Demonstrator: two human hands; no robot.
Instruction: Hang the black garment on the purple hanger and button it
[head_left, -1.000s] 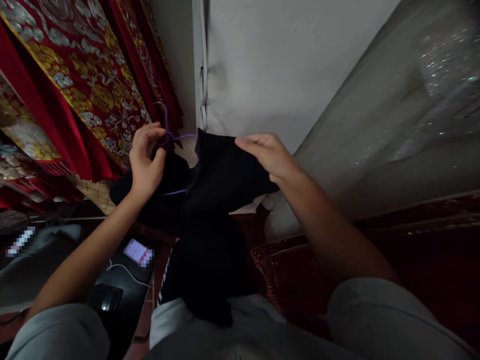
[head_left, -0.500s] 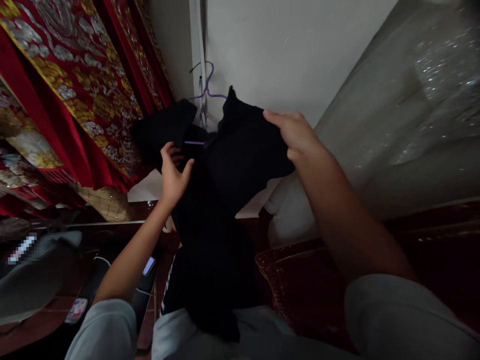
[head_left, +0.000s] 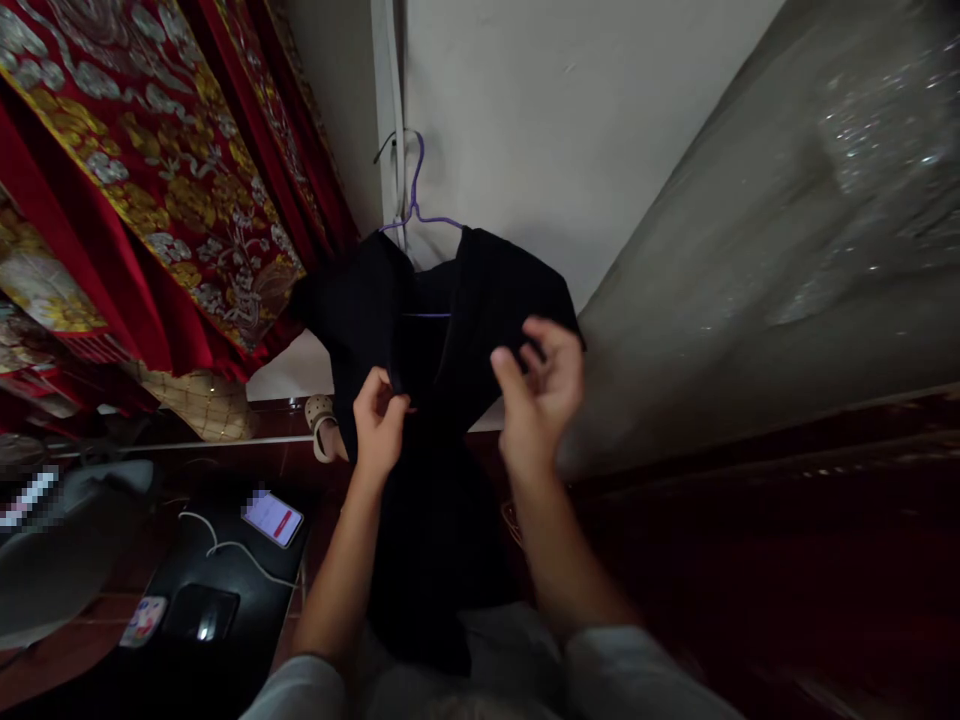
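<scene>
A black garment [head_left: 442, 330] hangs on a purple wire hanger [head_left: 417, 195], whose hook is caught on a fixture by the white wall corner. My left hand [head_left: 379, 425] pinches the garment's left front edge below the neckline, fingers closed on the cloth. My right hand [head_left: 541, 390] is raised just in front of the garment's right side, fingers curled and slightly apart, blurred, with nothing clearly in them. The garment's lower part drops down toward my lap.
Red and gold embroidered cloth [head_left: 150, 160] hangs at the left. A grey glittery fabric [head_left: 787, 220] slopes down the right. Below left a black surface holds a lit phone [head_left: 273, 517], a white cable and a dark mouse [head_left: 199, 615]. A beige sandal [head_left: 322, 425] lies behind.
The hanger with the garment went up and now hangs from the fixture at the wall. My right hand let go of the shoulder and dropped to the front; my left moved to the front edge.
</scene>
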